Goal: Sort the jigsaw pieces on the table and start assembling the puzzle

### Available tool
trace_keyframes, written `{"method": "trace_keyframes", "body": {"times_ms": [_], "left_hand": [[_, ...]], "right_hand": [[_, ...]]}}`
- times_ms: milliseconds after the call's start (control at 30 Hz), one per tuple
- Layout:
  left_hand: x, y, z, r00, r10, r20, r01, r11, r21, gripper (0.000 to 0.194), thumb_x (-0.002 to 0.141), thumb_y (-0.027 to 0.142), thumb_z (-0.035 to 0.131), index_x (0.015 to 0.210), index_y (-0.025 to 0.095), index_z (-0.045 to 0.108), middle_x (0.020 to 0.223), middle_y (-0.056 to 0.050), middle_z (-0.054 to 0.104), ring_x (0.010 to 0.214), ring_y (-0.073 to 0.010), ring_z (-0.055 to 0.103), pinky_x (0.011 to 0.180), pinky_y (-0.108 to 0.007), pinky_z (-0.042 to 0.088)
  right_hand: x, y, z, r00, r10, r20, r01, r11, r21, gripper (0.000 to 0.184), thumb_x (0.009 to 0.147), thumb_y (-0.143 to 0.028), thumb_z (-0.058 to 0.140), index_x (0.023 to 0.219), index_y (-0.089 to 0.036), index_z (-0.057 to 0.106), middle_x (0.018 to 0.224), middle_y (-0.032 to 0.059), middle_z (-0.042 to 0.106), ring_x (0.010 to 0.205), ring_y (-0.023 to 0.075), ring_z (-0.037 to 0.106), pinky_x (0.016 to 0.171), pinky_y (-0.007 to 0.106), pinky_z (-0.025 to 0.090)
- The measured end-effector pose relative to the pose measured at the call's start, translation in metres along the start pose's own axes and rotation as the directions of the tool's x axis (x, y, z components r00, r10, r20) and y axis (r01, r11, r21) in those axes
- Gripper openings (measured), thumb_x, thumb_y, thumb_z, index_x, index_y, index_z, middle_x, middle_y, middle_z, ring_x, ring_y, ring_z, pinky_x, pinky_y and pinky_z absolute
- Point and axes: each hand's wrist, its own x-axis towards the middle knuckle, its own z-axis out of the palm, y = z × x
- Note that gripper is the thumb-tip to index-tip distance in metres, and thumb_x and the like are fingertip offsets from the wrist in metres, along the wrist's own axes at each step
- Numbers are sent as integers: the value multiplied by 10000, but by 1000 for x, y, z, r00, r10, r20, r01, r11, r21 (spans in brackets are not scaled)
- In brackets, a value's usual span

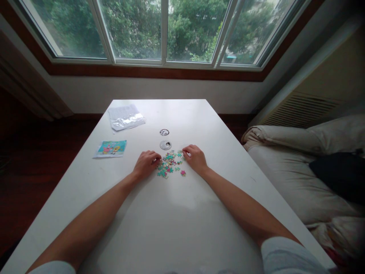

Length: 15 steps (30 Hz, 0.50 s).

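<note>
A loose pile of small jigsaw puzzle pieces (170,163), mostly teal with some pink and yellow, lies on the white table (176,217). At the pile's left edge rests my left hand (146,164), its fingers curled together; whatever is between the fingertips is hidden. My right hand (196,159) is at the upper right of the pile, thumb and forefinger pinched on what looks like a puzzle piece. One pink piece (183,173) lies apart at the lower right. Just beyond the pile are two round silvery discs (165,145), one behind the other, the farther one (164,132) with a dark rim.
A colourful cartoon picture sheet (110,148) lies left of the pile. Behind it is a clear plastic bag (127,117) near the table's far left corner. A beige sofa (285,171) with a dark cushion (339,175) stands along the right side. Windows are ahead.
</note>
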Motion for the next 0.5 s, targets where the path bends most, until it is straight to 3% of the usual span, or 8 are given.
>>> {"method": "trace_keyframes", "body": {"times_ms": [233,500], "left_hand": [[0,1,-1,997,-52,-53,51,999,-13,131,909,223,586,967,254,700,948,-26,727,921,-214,634,871,-383,430],[-1,1,-3,992,-87,-91,89,996,17,149,909,207,578,984,253,698,957,-36,727,933,-225,644,875,-397,436]], "right_hand": [[-1,-2,-3,999,-23,30,27,988,-150,89,897,-168,587,874,-232,645,952,71,645,952,241,547,863,359,438],[-1,0,0,996,-37,78,50,983,-177,80,916,-202,593,863,-235,643,945,73,623,946,238,531,857,363,441]]}}
